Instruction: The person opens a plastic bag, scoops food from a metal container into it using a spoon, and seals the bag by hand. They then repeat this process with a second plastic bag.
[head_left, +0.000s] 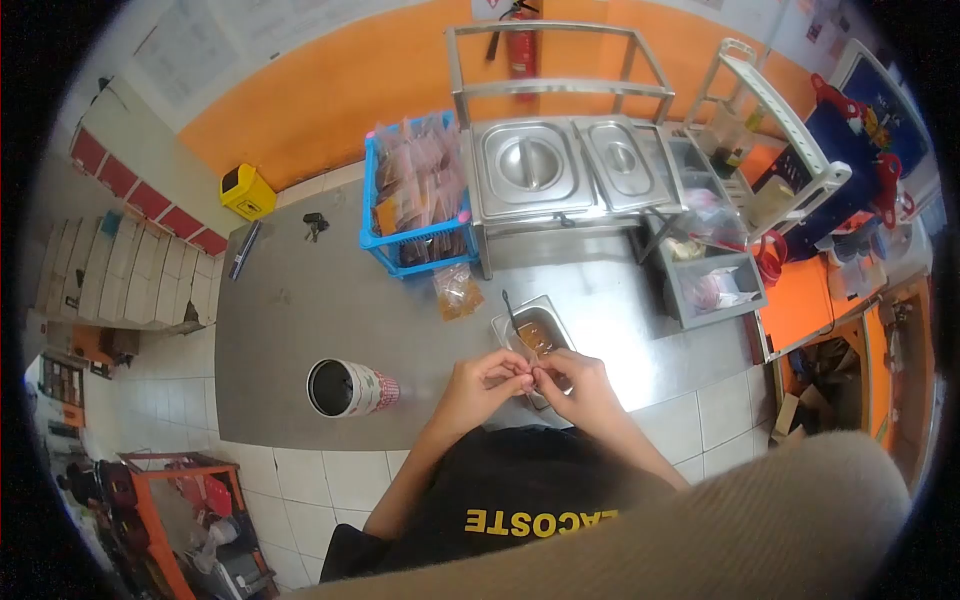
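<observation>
My left hand (484, 386) and my right hand (577, 385) meet at the table's near edge, fingertips pinched close together. Between them is what looks like a small clear plastic bag (530, 349), mostly covered by the fingers. Just beyond and partly under the hands stands a metal food pan (561, 312) holding a brown sauce (541, 331). A dark-handled utensil (510, 308) leans in the pan against its rim. Further back, a filled clear packet (457, 292) of brownish sauce lies flat on the table.
A blue basket (408, 262) full of sauce packets stands behind the loose packet. A large cup (347, 388) is at the left. Lidded steel pans (530, 165) sit in a metal stand at the back, with grey bins (712, 290) to their right. Keys (315, 225) lie far left.
</observation>
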